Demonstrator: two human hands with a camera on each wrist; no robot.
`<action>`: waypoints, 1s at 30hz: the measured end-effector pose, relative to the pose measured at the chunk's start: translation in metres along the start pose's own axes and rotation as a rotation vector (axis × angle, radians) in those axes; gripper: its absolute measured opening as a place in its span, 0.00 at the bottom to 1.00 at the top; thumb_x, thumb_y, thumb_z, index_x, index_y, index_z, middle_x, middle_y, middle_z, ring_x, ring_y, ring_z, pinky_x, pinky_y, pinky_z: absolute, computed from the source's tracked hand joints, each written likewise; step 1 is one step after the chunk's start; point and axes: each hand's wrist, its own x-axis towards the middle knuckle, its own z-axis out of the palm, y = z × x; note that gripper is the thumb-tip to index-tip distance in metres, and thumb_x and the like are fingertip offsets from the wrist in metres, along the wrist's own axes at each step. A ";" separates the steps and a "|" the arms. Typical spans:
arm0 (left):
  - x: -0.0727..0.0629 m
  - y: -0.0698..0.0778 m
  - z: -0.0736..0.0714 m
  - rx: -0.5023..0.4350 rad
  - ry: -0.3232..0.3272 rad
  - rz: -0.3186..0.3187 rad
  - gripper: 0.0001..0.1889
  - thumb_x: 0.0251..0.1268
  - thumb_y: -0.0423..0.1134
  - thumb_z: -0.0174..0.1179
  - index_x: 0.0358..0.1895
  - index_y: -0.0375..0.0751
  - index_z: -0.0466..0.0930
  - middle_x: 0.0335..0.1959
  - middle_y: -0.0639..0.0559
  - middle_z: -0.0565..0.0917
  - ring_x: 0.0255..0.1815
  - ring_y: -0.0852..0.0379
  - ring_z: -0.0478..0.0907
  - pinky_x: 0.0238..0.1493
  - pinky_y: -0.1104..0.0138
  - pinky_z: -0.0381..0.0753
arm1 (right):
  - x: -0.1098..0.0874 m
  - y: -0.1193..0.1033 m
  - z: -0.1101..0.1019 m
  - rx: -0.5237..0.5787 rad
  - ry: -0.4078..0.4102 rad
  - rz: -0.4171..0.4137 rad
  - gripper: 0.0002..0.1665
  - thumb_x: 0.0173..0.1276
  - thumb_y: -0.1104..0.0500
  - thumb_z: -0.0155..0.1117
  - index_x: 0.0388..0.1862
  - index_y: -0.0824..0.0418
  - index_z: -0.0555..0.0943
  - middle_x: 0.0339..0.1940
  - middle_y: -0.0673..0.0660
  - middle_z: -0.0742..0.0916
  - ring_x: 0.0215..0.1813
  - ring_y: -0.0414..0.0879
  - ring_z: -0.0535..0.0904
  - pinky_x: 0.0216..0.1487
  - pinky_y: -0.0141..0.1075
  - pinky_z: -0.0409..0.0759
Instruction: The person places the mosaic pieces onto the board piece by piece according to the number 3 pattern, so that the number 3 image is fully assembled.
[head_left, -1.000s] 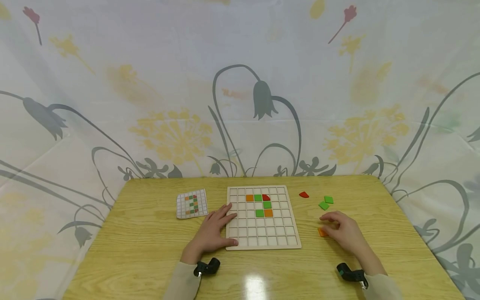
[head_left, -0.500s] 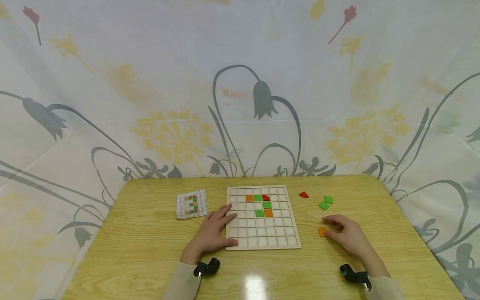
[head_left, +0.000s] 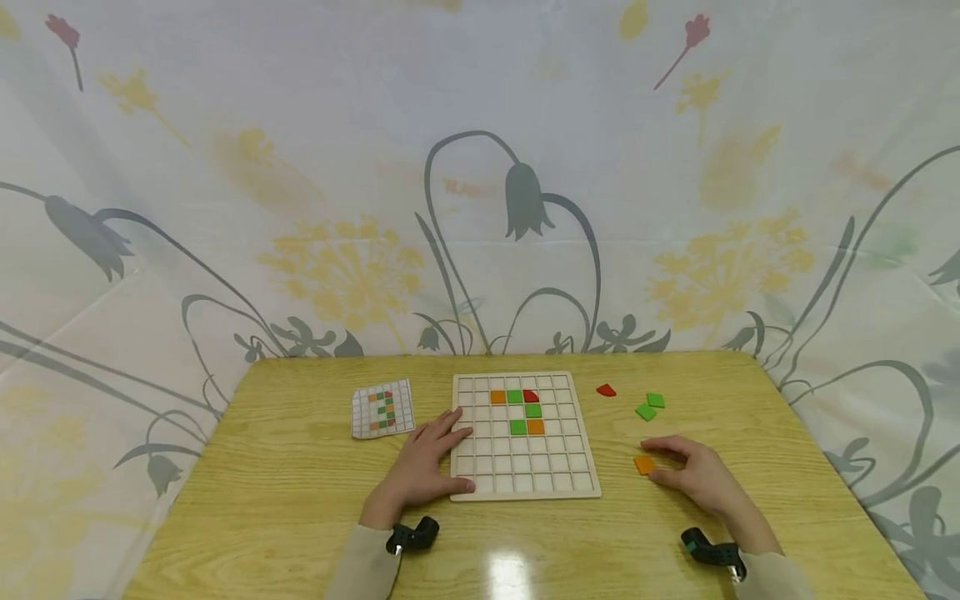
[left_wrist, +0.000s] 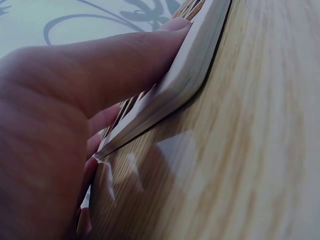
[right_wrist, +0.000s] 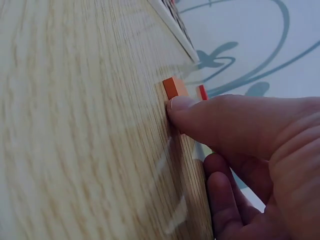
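Note:
My left hand rests spread on the left side of a wooden grid board; fingers and thumb overlap its rim. In the left wrist view, the thumb lies over the board's corner edge. Orange, green and red tiles fill some upper squares of the grid. To the right of the board, my right hand is by a loose orange square tile lying on the table. In the right wrist view its thumb tip is right at the tile's edge, while the other fingers stand apart from it.
A paper card with a coloured grid pattern lies left of the board. Beyond my right hand are two green tiles, slightly overlapping in view, and a red rounded tile. A flowered cloth hangs behind the table.
My right hand has drawn back slightly toward me and right, its index finger moving lower, uncovering more of the orange tile. The left hand has stayed on the board.

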 end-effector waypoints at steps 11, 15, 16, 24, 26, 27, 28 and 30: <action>0.000 0.000 0.001 0.000 0.001 -0.003 0.45 0.56 0.64 0.66 0.75 0.47 0.66 0.81 0.50 0.52 0.80 0.48 0.46 0.75 0.44 0.47 | 0.000 -0.004 0.003 0.008 0.005 0.061 0.23 0.61 0.57 0.76 0.55 0.61 0.85 0.54 0.58 0.86 0.57 0.55 0.80 0.53 0.36 0.78; 0.000 0.001 0.001 0.003 0.001 -0.001 0.45 0.57 0.64 0.66 0.75 0.47 0.66 0.81 0.49 0.52 0.80 0.48 0.46 0.75 0.44 0.46 | 0.003 -0.005 0.003 -0.018 0.019 0.071 0.23 0.60 0.56 0.76 0.54 0.60 0.86 0.53 0.57 0.87 0.56 0.53 0.80 0.53 0.35 0.77; 0.000 0.001 0.001 0.003 0.000 -0.001 0.45 0.57 0.64 0.66 0.75 0.47 0.66 0.81 0.49 0.52 0.80 0.48 0.46 0.75 0.44 0.46 | 0.003 -0.005 0.003 -0.014 0.017 0.072 0.23 0.60 0.56 0.76 0.54 0.61 0.85 0.53 0.57 0.87 0.56 0.54 0.80 0.53 0.35 0.78; 0.001 0.001 0.001 -0.002 -0.002 0.002 0.45 0.57 0.64 0.66 0.75 0.48 0.66 0.81 0.49 0.52 0.80 0.48 0.46 0.75 0.44 0.47 | 0.005 0.002 -0.003 0.110 0.059 0.129 0.25 0.67 0.54 0.71 0.60 0.66 0.81 0.53 0.61 0.85 0.48 0.39 0.80 0.45 0.27 0.78; 0.001 0.000 0.001 0.001 -0.001 0.001 0.45 0.57 0.64 0.66 0.75 0.48 0.66 0.81 0.49 0.52 0.80 0.48 0.46 0.75 0.44 0.47 | 0.009 0.005 -0.004 0.093 0.094 0.124 0.25 0.69 0.55 0.69 0.61 0.66 0.81 0.52 0.62 0.85 0.47 0.37 0.79 0.45 0.27 0.78; 0.001 0.000 0.001 0.002 -0.002 0.001 0.45 0.57 0.64 0.66 0.75 0.48 0.66 0.81 0.49 0.52 0.80 0.48 0.46 0.75 0.44 0.47 | 0.011 0.007 -0.005 0.075 0.111 0.120 0.25 0.70 0.55 0.68 0.61 0.65 0.80 0.52 0.61 0.85 0.47 0.37 0.79 0.45 0.27 0.77; 0.000 0.000 0.001 0.001 -0.002 0.000 0.45 0.57 0.64 0.66 0.76 0.48 0.66 0.81 0.49 0.52 0.80 0.48 0.46 0.75 0.44 0.47 | 0.014 0.008 -0.005 0.053 0.125 0.115 0.25 0.70 0.55 0.68 0.61 0.65 0.80 0.51 0.61 0.85 0.47 0.38 0.79 0.46 0.28 0.77; 0.000 0.000 0.000 0.002 -0.001 -0.003 0.45 0.57 0.64 0.66 0.75 0.48 0.66 0.81 0.49 0.52 0.80 0.48 0.46 0.75 0.44 0.47 | 0.020 0.010 -0.005 0.000 0.145 0.101 0.25 0.70 0.55 0.68 0.62 0.64 0.80 0.49 0.60 0.85 0.47 0.42 0.79 0.47 0.32 0.77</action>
